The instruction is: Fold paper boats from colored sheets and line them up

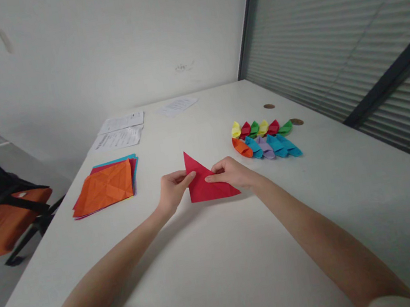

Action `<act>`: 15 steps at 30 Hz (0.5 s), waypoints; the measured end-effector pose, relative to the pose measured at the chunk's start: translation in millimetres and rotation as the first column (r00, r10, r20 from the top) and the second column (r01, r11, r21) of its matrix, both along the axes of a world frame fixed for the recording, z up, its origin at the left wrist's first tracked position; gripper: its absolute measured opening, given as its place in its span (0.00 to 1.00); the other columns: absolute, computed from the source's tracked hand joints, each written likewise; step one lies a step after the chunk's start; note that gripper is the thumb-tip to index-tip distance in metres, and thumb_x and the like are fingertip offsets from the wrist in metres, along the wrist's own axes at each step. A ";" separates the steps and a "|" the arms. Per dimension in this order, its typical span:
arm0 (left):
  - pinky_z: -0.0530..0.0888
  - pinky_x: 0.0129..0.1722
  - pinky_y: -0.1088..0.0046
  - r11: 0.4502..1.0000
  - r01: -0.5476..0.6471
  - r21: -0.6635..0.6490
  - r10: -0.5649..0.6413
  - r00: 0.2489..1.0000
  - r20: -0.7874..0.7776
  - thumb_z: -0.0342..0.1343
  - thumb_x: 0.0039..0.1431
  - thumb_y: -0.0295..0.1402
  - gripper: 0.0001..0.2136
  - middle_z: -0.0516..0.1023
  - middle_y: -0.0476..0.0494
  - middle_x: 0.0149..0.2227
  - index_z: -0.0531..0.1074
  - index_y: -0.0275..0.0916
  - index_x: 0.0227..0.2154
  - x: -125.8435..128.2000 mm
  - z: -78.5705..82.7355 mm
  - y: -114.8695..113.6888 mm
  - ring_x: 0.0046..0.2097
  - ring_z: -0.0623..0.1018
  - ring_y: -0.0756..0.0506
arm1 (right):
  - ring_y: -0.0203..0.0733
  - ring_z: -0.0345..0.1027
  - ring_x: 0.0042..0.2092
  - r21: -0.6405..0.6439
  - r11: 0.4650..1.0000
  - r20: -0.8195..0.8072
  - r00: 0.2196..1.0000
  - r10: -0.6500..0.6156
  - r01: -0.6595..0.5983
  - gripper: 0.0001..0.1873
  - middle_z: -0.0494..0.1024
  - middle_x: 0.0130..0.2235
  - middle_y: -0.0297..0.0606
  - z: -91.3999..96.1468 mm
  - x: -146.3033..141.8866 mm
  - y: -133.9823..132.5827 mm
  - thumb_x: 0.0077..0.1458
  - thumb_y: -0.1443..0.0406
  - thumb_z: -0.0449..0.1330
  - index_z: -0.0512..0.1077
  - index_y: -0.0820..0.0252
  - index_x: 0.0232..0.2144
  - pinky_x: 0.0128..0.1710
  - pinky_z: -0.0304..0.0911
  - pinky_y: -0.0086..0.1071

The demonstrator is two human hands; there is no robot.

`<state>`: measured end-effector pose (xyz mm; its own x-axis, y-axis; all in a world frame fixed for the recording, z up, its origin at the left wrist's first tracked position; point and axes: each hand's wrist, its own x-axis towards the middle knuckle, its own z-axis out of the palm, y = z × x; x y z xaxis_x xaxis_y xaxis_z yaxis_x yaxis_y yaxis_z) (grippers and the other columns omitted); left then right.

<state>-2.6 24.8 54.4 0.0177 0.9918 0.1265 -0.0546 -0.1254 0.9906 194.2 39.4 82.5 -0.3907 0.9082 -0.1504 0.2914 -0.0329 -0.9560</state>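
Between my two hands is a sheet of red origami paper (207,190), folded into a triangle with its square corner at the lower left. My left hand (174,189) pinches its left edge, thumb on the front face and fingers behind. Along the sloping edge, my right hand (231,172) grips the paper with thumb and fingers; its fingertips behind the sheet are hidden. The paper is held just over the white table (190,259), though I cannot tell whether its lower edge touches.
To the left lies a stack of coloured paper with a creased orange sheet (106,184) on top. Several folded paper pieces (266,146) stand in two rows at the right. Printed sheets (119,130) lie at the back left. An orange chair (9,221) stands beyond the left edge.
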 end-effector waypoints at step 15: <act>0.76 0.23 0.73 0.964 0.234 -0.126 -0.246 0.965 -0.092 0.66 0.46 0.49 0.19 0.78 0.40 0.19 0.79 0.33 0.22 -3.4 -0.1 -1.7 0.21 0.77 0.47 | 0.39 0.71 0.30 0.027 0.990 -0.115 0.984 -0.138 0.141 0.20 0.79 0.27 0.37 -8.0 7.9 10.8 0.36 0.52 0.71 0.77 0.62 0.24 0.31 0.64 0.31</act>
